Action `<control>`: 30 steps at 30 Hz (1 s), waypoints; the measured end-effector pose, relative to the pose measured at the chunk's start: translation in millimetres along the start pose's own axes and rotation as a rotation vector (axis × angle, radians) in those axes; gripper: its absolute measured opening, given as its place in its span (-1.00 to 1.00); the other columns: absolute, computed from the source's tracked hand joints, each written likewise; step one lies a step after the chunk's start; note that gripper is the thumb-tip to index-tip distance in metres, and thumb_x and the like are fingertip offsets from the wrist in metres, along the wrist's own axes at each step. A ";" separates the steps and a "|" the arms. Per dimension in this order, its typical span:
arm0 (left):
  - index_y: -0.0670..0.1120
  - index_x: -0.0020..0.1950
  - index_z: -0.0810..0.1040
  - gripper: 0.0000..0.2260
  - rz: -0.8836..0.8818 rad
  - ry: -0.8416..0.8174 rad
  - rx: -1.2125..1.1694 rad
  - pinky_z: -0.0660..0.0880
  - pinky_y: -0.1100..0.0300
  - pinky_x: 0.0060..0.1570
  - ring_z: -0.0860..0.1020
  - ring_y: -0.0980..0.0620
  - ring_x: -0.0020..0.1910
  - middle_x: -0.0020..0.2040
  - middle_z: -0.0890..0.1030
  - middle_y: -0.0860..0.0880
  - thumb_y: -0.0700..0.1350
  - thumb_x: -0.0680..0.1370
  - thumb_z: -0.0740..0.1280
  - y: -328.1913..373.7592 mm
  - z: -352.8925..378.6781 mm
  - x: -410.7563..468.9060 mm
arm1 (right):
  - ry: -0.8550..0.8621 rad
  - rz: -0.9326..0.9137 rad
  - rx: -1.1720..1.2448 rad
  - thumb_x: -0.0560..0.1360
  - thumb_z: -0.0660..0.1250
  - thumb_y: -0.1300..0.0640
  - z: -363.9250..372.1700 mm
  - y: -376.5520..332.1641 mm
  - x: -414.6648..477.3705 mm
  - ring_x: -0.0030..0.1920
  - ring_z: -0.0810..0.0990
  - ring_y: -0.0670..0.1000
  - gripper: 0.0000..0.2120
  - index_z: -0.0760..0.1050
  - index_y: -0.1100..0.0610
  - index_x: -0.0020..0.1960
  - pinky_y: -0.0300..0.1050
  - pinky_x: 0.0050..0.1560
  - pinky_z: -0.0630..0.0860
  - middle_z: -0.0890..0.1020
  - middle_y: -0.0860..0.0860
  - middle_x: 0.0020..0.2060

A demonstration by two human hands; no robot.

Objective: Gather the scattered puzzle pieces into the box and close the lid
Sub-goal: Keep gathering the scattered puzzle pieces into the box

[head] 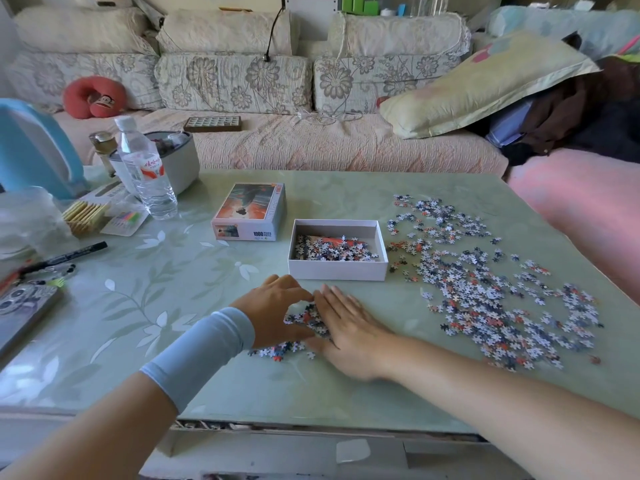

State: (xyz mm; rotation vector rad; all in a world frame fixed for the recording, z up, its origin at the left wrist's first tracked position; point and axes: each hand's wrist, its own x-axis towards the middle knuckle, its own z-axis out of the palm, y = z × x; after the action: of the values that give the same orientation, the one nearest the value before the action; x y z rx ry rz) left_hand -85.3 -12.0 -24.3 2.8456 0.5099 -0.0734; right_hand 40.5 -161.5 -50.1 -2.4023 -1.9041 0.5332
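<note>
An open white box [337,270] stands mid-table with several puzzle pieces inside. Its printed lid [250,211] lies separately to the left of it. Many small pieces [485,282] are scattered over the right side of the table. In front of the box, my left hand [273,311] and my right hand [349,330] are cupped together around a small heap of pieces [304,318], fingertips touching at the top. A few loose pieces [277,349] trail out below my left hand. My left wrist wears a pale blue sleeve.
A water bottle [147,169], a grey pot [180,157], a blue appliance [34,150], a black marker [69,256] and other clutter fill the table's left side. A sofa [277,140] with cushions runs behind. The green glass table [173,306] ends near my arms.
</note>
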 end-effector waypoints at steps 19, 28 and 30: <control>-0.09 0.54 -0.31 -0.05 -0.177 0.031 -0.003 -0.27 0.12 0.49 -0.27 0.06 0.53 0.56 -0.25 -0.03 0.50 0.39 -0.12 -19.9 33.8 -37.2 | 0.165 -0.137 0.169 0.65 0.03 0.10 -22.4 -29.8 36.4 0.56 -0.09 -0.12 -0.45 -0.04 0.11 0.60 -0.35 0.44 -0.22 -0.01 0.00 0.59; 0.00 0.48 0.28 -0.54 -0.327 0.223 -0.506 0.28 0.13 0.38 0.41 0.02 0.35 0.40 0.41 -0.01 -0.03 0.59 0.27 -53.4 -14.6 -45.4 | 0.168 -0.182 0.060 0.65 0.11 -0.05 -32.7 -26.1 25.6 0.55 0.01 -0.12 -0.47 0.10 0.02 0.58 -0.33 0.43 -0.12 0.11 -0.08 0.57; 0.05 0.31 0.46 -0.64 -0.316 0.110 -0.273 0.43 0.15 0.21 0.53 0.05 0.11 0.21 0.53 0.02 0.06 0.53 0.34 -70.3 -25.6 -62.8 | 0.148 -0.250 -0.013 0.64 0.11 -0.12 -28.2 -33.0 25.1 0.56 -0.08 -0.11 -0.41 0.02 -0.03 0.59 -0.25 0.48 -0.16 0.03 -0.07 0.59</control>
State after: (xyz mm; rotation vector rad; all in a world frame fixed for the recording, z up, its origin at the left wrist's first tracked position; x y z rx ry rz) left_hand -168.5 37.3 -10.2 2.4922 0.9149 0.0894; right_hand 22.3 -124.1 -22.0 -2.0997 -2.1024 0.3196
